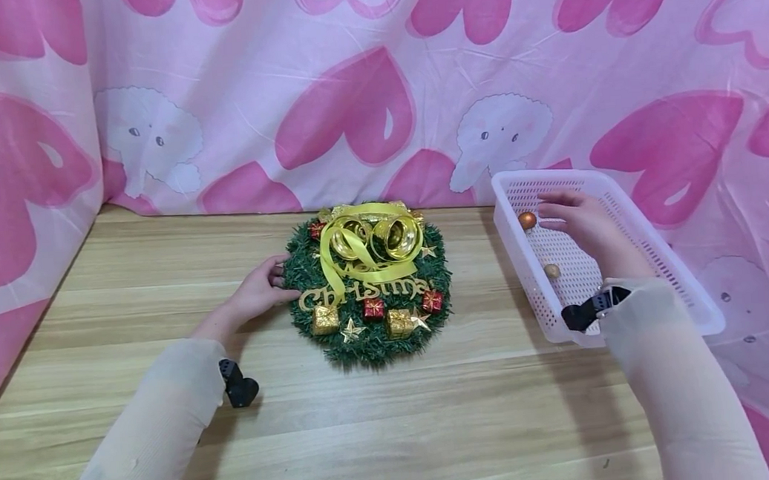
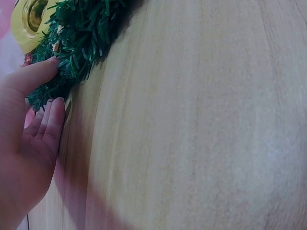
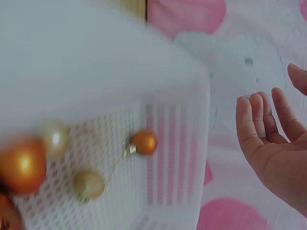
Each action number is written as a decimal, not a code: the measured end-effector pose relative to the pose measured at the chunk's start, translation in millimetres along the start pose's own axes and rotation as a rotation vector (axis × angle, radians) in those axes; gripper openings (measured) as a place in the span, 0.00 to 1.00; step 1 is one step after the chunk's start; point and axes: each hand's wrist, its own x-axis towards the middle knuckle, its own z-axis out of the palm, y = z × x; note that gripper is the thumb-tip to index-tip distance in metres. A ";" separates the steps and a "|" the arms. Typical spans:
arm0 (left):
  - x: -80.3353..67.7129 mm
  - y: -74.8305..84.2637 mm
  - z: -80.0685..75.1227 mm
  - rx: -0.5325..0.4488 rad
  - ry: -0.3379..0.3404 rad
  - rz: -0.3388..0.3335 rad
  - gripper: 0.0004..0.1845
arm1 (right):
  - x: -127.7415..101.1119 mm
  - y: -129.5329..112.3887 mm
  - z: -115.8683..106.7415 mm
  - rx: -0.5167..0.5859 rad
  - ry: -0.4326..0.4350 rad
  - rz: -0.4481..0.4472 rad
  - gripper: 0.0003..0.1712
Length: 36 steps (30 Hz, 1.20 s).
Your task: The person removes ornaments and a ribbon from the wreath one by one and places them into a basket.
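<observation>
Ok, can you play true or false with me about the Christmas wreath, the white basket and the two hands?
1. The left hand touches the edge of the wreath. True.
2. The right hand is holding a ball. False: it hovers open over the basket and holds nothing.
3. There are small round balls in the basket. True, orange and gold ones.
4. The wreath lies inside the basket. False: it lies flat on the wooden table, beside the basket.
5. The ribbon on the wreath is blue. False: it is yellow-gold.
</observation>
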 end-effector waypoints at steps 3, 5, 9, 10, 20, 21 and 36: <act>-0.1 0.3 0.0 -0.002 0.001 -0.003 0.44 | 1.2 -12.2 12.5 0.021 0.019 0.000 0.35; -0.3 0.6 -0.4 0.000 0.000 -0.004 0.44 | 1.8 -19.8 21.4 0.063 0.041 -0.019 0.34; -1.2 1.5 -1.2 0.010 0.001 -0.011 0.45 | 3.3 -32.7 42.0 0.183 0.054 -0.103 0.30; -1.3 1.9 -1.2 0.014 0.001 -0.012 0.45 | 3.1 -35.4 47.5 0.203 0.049 -0.123 0.29; -1.4 2.7 -0.3 0.007 0.002 -0.004 0.45 | 6.7 -48.2 96.7 0.285 -0.114 -0.258 0.16; -1.5 2.7 -0.3 0.005 0.003 -0.003 0.45 | 6.9 -48.9 101.0 0.269 -0.124 -0.256 0.18; 0.2 0.0 0.4 -0.005 0.008 -0.005 0.44 | 8.3 -52.6 159.6 0.135 -0.275 -0.233 0.27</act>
